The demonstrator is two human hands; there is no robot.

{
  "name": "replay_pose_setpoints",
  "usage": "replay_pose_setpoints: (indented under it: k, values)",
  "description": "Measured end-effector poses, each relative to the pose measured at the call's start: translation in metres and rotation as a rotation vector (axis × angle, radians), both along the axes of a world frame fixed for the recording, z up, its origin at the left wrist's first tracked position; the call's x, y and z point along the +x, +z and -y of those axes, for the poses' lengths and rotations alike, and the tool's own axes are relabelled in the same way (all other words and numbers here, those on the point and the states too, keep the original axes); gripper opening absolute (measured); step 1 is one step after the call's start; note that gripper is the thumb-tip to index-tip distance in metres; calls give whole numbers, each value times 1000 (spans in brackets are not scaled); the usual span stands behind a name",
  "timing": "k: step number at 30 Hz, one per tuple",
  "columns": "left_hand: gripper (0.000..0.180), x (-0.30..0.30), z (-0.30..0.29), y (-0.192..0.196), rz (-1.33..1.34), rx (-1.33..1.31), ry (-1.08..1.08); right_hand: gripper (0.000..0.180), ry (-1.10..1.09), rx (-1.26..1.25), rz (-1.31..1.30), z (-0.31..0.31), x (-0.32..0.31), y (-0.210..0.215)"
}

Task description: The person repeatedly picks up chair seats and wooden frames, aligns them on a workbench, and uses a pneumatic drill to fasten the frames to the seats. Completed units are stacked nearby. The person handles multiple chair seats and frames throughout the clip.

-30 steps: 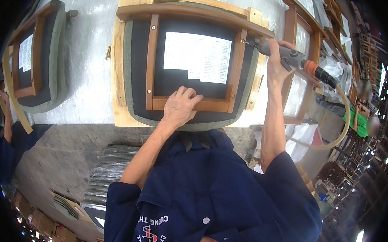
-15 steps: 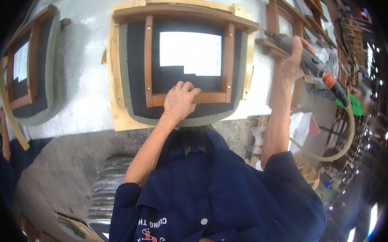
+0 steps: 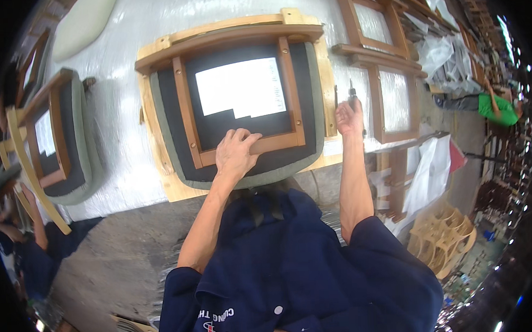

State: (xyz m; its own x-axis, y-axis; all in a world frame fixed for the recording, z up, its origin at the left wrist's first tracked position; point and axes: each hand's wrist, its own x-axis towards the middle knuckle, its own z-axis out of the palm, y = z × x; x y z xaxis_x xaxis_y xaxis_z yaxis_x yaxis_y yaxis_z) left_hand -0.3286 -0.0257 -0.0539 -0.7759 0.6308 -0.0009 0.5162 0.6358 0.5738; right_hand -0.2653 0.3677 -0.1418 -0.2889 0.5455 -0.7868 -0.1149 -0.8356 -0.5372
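Note:
An upholstered chair seat (image 3: 185, 154) lies underside up, its black base edged in grey-green fabric. A brown wooden frame (image 3: 277, 143) with screws in its side rails sits on it, around a white paper sheet (image 3: 239, 87). My left hand (image 3: 236, 153) is closed over the near rail of this frame, fingers curled on its top. To the right of the seat, my right hand (image 3: 350, 119) closes around a slender dark tool (image 3: 352, 94) with a thin tip pointing away from me. Most of its handle is hidden in the hand.
A pale wooden jig (image 3: 212, 29) underlies the seat on a plastic-covered table (image 3: 121, 172). Brown wooden frames (image 3: 373, 102) lie at right. Another upholstered seat (image 3: 78, 156) is at left, near a co-worker's arm (image 3: 37, 217). A person in green (image 3: 496, 109) is at far right.
My right hand has come down and left, toward the seat. The hosed power driver it held is no longer visible as such; a slender tool shows there. My left hand stays on the rail.

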Motion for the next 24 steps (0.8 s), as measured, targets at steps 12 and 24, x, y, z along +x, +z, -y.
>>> replay_pose_setpoints:
  k: [12, 24]
  values:
    - [50, 0, -20, 11, 11, -112, 47, 23, 1026, 1448, 704, -3, -43, 20]
    - [54, 0, -27, 13, 88, -163, 109, 36, 930, 1151, 304, -29, -133, 0]
